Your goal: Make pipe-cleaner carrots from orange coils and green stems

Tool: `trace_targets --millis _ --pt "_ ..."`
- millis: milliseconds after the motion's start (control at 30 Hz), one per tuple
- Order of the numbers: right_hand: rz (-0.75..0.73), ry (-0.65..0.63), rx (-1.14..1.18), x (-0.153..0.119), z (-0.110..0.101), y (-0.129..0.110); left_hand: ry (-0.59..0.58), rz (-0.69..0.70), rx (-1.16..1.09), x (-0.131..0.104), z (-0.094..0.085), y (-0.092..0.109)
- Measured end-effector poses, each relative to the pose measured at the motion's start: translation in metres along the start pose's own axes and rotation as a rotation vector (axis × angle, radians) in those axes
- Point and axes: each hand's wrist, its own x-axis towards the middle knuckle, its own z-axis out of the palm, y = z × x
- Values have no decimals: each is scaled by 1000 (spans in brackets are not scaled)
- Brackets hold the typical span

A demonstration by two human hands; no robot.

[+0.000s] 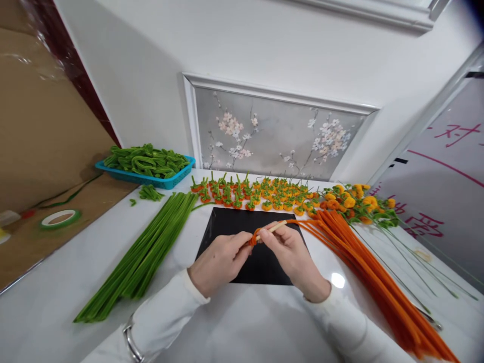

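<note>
Over a black mat, my two hands meet. An orange pipe cleaner is coiled around the end of a thin wooden stick. My left hand pinches the coil between thumb and fingertips. The stick lies in my right hand, closed around it with the thumb on top. An orange strand runs from behind the right hand toward a bundle of orange pipe cleaners on the right. To the left lies a bundle of green pipe cleaners.
Rows of small orange pumpkins with green stems stand behind the mat. A blue tray of green pieces sits back left, near green tape. Fuzzy yellow-orange flowers lie back right. A wall panel rises behind.
</note>
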Motion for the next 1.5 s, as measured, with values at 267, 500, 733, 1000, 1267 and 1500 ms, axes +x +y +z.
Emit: trace_targets --millis 267,500,733,1000,1267,1500 --pt "-266 -28 -376 -1 -7 1 -11 9 -89 0 -8 9" --pt "-296 -114 -628 -6 -5 -4 126 37 15 -1 -4 5" --pt "-216 -239 -655 -11 -6 -10 94 129 240 -3 3 -2" --pt "-195 -285 -632 -12 -10 -14 48 139 501 -6 8 -7" --pt "-205 -306 -631 -12 -11 -15 -55 103 557 -5 8 -6" --pt "-210 -309 -607 -11 -13 -13 -15 36 288 -5 9 -7"
